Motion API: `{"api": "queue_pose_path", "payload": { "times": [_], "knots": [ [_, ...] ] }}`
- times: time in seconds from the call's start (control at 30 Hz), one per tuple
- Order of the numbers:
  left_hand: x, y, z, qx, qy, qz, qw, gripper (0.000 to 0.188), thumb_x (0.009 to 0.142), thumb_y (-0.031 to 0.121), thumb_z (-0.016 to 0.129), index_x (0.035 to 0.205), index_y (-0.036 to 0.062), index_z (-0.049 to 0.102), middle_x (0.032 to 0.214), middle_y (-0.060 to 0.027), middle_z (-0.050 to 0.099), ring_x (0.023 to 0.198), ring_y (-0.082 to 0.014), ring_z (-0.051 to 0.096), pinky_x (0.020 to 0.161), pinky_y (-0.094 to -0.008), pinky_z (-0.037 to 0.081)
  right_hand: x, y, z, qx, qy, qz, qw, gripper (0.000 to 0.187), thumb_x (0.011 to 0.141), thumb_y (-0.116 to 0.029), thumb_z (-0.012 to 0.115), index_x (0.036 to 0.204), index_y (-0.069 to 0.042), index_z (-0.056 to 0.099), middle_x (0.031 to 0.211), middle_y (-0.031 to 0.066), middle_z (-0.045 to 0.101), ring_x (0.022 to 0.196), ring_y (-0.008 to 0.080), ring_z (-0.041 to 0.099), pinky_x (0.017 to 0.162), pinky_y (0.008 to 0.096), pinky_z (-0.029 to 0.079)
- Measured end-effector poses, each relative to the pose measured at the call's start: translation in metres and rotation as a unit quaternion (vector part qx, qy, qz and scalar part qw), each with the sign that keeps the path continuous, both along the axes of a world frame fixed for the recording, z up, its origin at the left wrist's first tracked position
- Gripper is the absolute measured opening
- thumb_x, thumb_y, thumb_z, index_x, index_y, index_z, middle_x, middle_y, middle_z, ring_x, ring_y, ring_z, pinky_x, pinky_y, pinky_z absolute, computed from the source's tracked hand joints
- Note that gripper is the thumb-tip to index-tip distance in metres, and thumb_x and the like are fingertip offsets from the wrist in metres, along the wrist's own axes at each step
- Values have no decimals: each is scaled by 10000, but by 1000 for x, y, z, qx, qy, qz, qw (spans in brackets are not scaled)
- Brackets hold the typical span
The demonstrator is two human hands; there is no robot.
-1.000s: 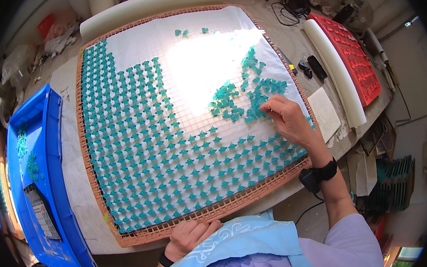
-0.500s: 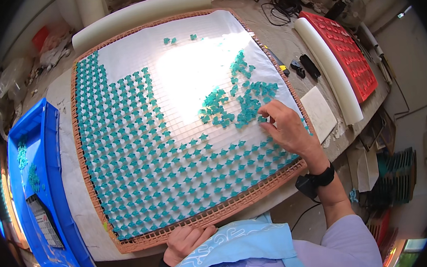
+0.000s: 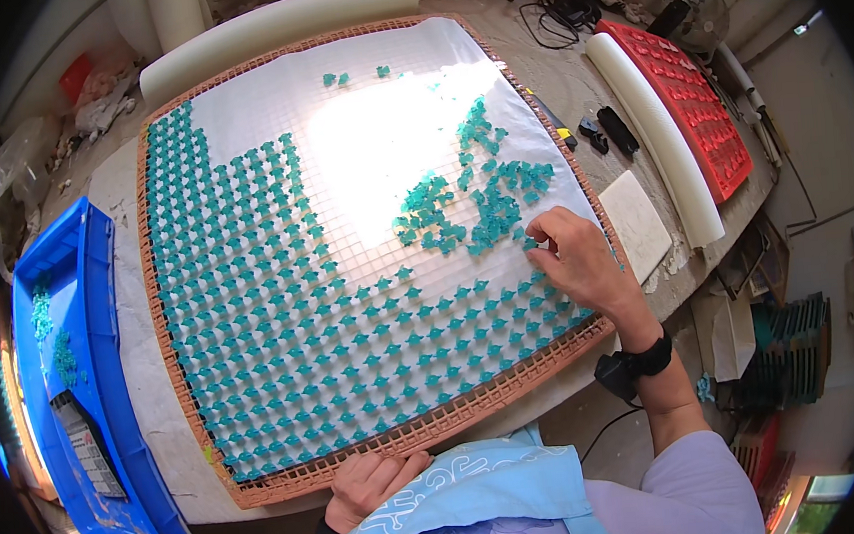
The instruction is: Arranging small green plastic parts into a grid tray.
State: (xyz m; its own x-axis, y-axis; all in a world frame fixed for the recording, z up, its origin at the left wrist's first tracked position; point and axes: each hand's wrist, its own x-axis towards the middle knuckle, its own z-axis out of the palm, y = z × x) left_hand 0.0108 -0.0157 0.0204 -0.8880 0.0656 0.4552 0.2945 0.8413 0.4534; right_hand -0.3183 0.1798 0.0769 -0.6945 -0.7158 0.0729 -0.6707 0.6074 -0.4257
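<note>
Blue bin (image 3: pixel 106 393) at 9 o'clock, a few teal bits and a grey label card (image 3: pixel 85 447) inside. Left hand (image 3: pixel 369 484) at 6 o'clock, fingers curled loosely on the grid tray's (image 3: pixel 165 318) near rim, holding nothing. Teal pieces (image 3: pixel 280 309) sit in rows across the tray, loose heap (image 3: pixel 477 203) at centre right. Right hand (image 3: pixel 577 260) at 3 o'clock, fingertips pinched at the heap edge; cannot tell if it grips a piece. White foam roll (image 3: pixel 653 139), red tray (image 3: pixel 690 106) at 2 o'clock.

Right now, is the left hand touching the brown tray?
Touching. The head view shows the left hand resting its fingers on the brown tray at its near rim.
</note>
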Motion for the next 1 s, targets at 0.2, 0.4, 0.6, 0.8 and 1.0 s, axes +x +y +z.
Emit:
{"api": "queue_pose_path", "payload": {
  "times": [0.2, 0.4, 0.6, 0.8, 1.0],
  "knots": [
    [0, 0, 2, -1, -6, 2, 1000, 193, 805, 192, 772, 987, 126, 773, 629, 28, 437, 559, -124, 452, 481, -287, 344, -1, -1, 3, -39, -26, 18, 999, 193, 824, 36, 684, 1015, 18, 656, 989, 185, 669, 906, 376, 671, 805, 440, 524],
    [0, 0, 1, 3, -6, 3, 1000, 192, 804, 189, 774, 986, 126, 772, 628, 22, 427, 559, -127, 453, 480, -290, 344, 2, -3, 5, -39, -3, 84, 996, 166, 825, 62, 663, 985, 22, 659, 943, 180, 643, 901, 375, 663, 802, 440, 522],
    [1, -1, 0, -4, 0, -2, 1000, 198, 796, 187, 767, 986, 129, 771, 628, 21, 431, 561, -127, 461, 480, -283, 357, 2, -4, 1, -36, 11, 108, 993, 134, 825, 73, 662, 952, 28, 663, 910, 186, 625, 891, 385, 656, 792, 444, 522],
    [-1, 0, 2, 1, 3, 4, 1000, 190, 795, 189, 760, 976, 132, 771, 628, 21, 437, 554, -126, 460, 478, -279, 363, 4, -8, 2, -39, 6, 89, 995, 123, 833, 63, 671, 954, 41, 668, 923, 205, 653, 890, 392, 661, 800, 449, 524],
    [-1, 0, 1, -3, 3, 4, 1000, 178, 802, 190, 757, 969, 133, 772, 625, 22, 436, 552, -124, 459, 475, -279, 364, 12, -21, 5, -58, -43, 60, 996, 115, 850, 31, 696, 963, 37, 677, 913, 197, 658, 883, 384, 663, 792, 441, 524]
  ]
}}
